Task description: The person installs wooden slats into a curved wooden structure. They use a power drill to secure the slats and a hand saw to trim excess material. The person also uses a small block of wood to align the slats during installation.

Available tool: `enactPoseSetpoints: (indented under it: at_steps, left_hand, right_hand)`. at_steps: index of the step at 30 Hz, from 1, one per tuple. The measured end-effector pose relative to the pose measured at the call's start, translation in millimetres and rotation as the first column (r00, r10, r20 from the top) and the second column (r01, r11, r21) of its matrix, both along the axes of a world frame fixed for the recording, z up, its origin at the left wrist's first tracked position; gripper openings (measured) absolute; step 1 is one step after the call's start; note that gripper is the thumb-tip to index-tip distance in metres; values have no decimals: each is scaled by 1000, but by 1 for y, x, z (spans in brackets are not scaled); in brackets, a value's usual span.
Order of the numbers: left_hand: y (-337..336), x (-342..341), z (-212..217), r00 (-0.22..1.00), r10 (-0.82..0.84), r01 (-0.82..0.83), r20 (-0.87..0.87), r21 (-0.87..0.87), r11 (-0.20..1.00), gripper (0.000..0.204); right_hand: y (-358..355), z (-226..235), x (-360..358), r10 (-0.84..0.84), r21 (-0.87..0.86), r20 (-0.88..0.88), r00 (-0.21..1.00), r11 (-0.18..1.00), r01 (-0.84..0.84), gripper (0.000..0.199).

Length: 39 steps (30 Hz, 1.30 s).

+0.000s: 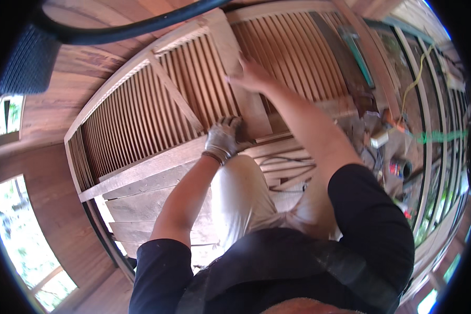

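Observation:
A large wooden louvred panel (141, 112) with many thin slats and a pale frame leans in front of me. My left hand (224, 138), in a grey work glove, presses on the lower end of its middle upright board (246, 99). My right hand (252, 77), bare, lies flat with fingers spread on the same board higher up. Neither hand closes around anything. My forearms come up from the bottom of the view, over my light trousers.
A second louvred section (293, 52) stands to the right. Loose wooden strips (285, 162) lie by my knees. Tools, a can (400, 168), a green cord (439, 137) and a yellow cable (416, 78) clutter the right. Plank floor and wooden walls surround me.

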<state>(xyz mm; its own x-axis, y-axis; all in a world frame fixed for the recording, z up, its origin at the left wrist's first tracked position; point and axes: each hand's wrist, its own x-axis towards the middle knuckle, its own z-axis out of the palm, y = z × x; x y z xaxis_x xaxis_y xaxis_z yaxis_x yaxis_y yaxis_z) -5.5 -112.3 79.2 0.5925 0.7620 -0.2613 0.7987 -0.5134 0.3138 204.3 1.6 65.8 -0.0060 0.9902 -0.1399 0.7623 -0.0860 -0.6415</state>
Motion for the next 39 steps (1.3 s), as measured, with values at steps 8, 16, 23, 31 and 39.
enactPoseSetpoints:
  at_steps: [8,16,23,31,39]
  left_hand:
    - [-1,-2,0,998,-1,2,-60,8,1000,99]
    - [2,5,0,999,13,-10,-41,58,998,92]
    - [0,2,5,995,38,-42,-94,-36,998,96]
    - [-1,4,12,994,9,-15,-106,-60,998,96]
    - [-2,9,19,990,17,-29,-138,-79,996,99]
  right_hand:
    - [-28,-3,82,-51,-2,-150,987,999,51,75]
    - [-46,-59,19,-73,336,-29,997,938,78,64]
    - [-51,-26,-1,-109,82,-16,994,991,110,96]
    - [-49,-9,-37,-129,75,-7,992,989,129,115]
    - [-44,-25,-34,-125,153,88,988,982,111,122]
